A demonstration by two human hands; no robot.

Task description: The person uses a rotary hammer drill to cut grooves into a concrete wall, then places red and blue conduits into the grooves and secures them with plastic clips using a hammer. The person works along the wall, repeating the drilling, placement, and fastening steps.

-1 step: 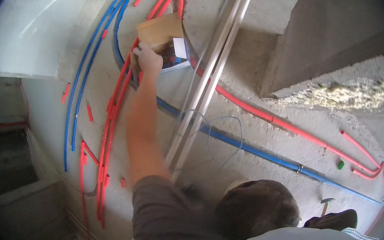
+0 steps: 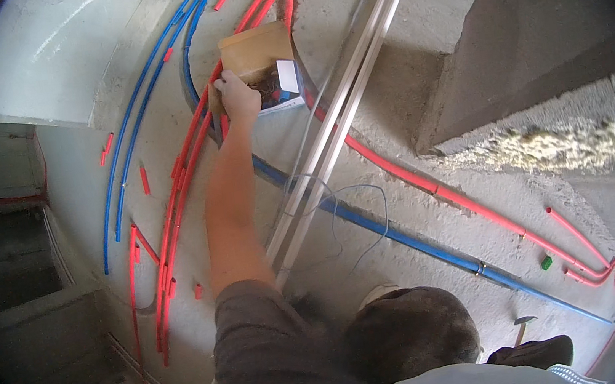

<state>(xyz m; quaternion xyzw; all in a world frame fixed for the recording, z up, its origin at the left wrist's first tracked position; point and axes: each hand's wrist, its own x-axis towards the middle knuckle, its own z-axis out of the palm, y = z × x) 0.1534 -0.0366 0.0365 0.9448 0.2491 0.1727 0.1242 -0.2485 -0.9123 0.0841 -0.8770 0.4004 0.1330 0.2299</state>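
Note:
My left hand (image 2: 240, 99) reaches out to a small cardboard box (image 2: 255, 49) lying open on the concrete floor. Its fingers are closed on the box's left side flap. The brown lid stands raised at the far side, and a white flap (image 2: 287, 76) sticks up at the right. Inside lie small mixed parts (image 2: 270, 91), some dark, some blue and red, too small to tell apart. Part of the box's contents is hidden behind my hand. My right hand does not show.
Red pipes (image 2: 176, 185) and blue pipes (image 2: 132, 125) lie left of the box. Two pale long bars (image 2: 343, 103) run to its right, with a thin grey wire (image 2: 357, 187) looped near them. A hammer (image 2: 522, 327) lies at lower right, below a small green block (image 2: 546, 262).
My left forearm has shifted very slightly to the right. The hand stays at the box's left flap, and the box has not moved.

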